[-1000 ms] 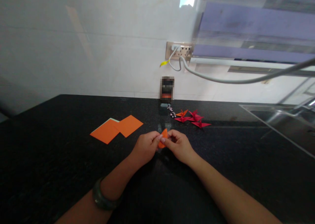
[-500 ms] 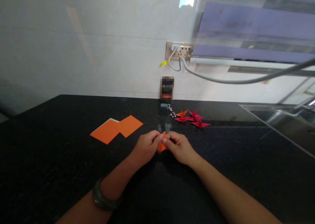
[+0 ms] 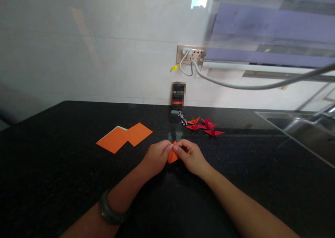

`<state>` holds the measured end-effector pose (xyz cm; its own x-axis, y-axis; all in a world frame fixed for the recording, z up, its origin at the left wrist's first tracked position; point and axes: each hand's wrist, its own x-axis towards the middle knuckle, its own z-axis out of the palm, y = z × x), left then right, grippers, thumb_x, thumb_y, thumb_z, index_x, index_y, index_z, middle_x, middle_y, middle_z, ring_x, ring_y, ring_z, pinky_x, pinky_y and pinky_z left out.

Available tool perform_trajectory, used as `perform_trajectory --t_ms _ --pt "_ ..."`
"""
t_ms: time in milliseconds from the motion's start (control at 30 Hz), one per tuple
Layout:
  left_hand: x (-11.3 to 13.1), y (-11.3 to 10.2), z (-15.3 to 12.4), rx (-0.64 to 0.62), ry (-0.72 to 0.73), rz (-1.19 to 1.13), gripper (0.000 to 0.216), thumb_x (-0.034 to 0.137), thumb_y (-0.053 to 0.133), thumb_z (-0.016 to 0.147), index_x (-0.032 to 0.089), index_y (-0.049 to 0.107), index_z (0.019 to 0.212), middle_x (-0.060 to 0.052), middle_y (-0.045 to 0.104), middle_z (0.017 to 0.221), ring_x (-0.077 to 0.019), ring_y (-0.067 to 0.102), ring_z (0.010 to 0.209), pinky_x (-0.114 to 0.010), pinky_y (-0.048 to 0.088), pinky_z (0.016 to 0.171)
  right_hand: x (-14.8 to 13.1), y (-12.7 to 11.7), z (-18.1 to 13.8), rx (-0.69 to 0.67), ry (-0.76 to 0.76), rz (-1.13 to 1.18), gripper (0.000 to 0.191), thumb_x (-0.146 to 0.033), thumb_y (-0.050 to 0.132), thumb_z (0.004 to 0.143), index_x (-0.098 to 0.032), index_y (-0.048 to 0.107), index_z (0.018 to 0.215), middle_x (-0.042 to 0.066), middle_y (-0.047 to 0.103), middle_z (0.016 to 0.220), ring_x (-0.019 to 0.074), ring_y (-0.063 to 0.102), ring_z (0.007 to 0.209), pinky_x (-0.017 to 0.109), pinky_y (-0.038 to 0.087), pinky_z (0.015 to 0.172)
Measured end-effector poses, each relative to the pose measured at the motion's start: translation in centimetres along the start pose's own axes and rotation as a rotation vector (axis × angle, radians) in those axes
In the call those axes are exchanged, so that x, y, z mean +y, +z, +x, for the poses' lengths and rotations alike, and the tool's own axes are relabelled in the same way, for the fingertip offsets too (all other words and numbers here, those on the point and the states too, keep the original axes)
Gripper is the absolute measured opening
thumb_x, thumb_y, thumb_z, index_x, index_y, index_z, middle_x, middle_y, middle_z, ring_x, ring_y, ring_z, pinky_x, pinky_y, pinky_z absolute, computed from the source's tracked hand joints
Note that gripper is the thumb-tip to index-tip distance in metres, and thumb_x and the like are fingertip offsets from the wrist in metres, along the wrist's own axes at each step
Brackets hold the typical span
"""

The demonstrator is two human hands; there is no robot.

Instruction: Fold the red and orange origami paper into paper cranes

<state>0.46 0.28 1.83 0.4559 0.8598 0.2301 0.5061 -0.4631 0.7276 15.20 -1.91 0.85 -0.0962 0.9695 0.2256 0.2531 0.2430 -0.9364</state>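
Between my two hands is a small piece of folded orange origami paper [image 3: 172, 157], pinched from both sides near its top. My left hand [image 3: 157, 157] grips its left edge with thumb and fingers. On the other side my right hand [image 3: 192, 157] has its thumb pressed on the paper, close to the left thumb. The fingers behind the paper are partly hidden. Several folded paper cranes, red ones [image 3: 214, 132] and an orange one [image 3: 194, 120], rest beyond my right hand. To the left lie flat orange paper squares [image 3: 113, 140], overlapping at a corner.
A dark upright item [image 3: 178, 95], blurred out, stands against the wall with a patterned strap [image 3: 183, 120] before it. A metal sink [image 3: 295, 126] is set into the black countertop [image 3: 65, 182] at right. A grey cable [image 3: 235, 86] runs from the wall socket [image 3: 191, 54].
The folded orange paper has shifted slightly, and a bit more of its lower part shows spread below the thumbs. Both hands keep nearly the same place and grip.
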Motion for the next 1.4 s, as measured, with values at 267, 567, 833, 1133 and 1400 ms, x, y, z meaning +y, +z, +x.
perform_trajectory --t_ms 267,567,833,1133,1400 --pt "0.3 0.0 -0.1 -0.024 0.001 0.008 0.029 0.030 0.032 0.085 0.017 0.053 0.070 0.001 0.054 0.063 -0.0121 0.050 0.060 -0.023 0.035 0.056 -0.2 -0.3 0.3 -0.004 0.064 0.105 0.025 -0.039 0.059 0.070 -0.016 0.052 0.061 -0.004 0.048 0.053 0.0081 0.043 0.050 0.021 0.036 0.049" --pt "0.4 0.0 -0.1 -0.085 0.024 0.006 0.027 0.028 0.031 0.084 0.017 0.054 0.075 0.000 0.055 0.066 -0.0125 0.051 0.062 -0.024 0.035 0.057 -0.5 -0.4 0.4 0.027 0.113 0.096 0.029 -0.042 0.063 0.065 -0.016 0.052 0.056 -0.004 0.047 0.049 0.0077 0.041 0.047 0.021 0.034 0.046" --pt "0.6 0.1 -0.3 -0.118 0.019 0.013 0.026 0.028 0.032 0.084 0.017 0.052 0.071 0.001 0.054 0.061 -0.0126 0.050 0.059 -0.023 0.034 0.055 -0.5 -0.3 0.4 0.066 0.103 0.054 0.031 -0.040 0.058 0.069 -0.016 0.049 0.051 -0.004 0.044 0.049 0.0077 0.037 0.046 0.021 0.032 0.046" --pt "0.8 0.2 -0.3 -0.064 0.007 0.017 0.025 0.027 0.034 0.083 0.018 0.049 0.064 0.002 0.051 0.060 -0.0121 0.049 0.057 -0.023 0.033 0.054 -0.4 -0.2 0.2 0.023 0.069 0.007 0.026 -0.034 0.053 0.074 -0.016 0.050 0.056 -0.003 0.047 0.052 0.0084 0.041 0.050 0.021 0.035 0.048" --pt "1.0 -0.3 -0.2 -0.051 -0.022 0.006 0.025 0.024 0.031 0.082 0.017 0.050 0.068 0.001 0.052 0.062 -0.0127 0.048 0.060 -0.025 0.035 0.057 -0.5 -0.4 0.2 -0.039 0.100 0.081 0.021 -0.033 0.051 0.076 -0.016 0.054 0.063 -0.004 0.047 0.051 0.0075 0.043 0.047 0.020 0.035 0.046"
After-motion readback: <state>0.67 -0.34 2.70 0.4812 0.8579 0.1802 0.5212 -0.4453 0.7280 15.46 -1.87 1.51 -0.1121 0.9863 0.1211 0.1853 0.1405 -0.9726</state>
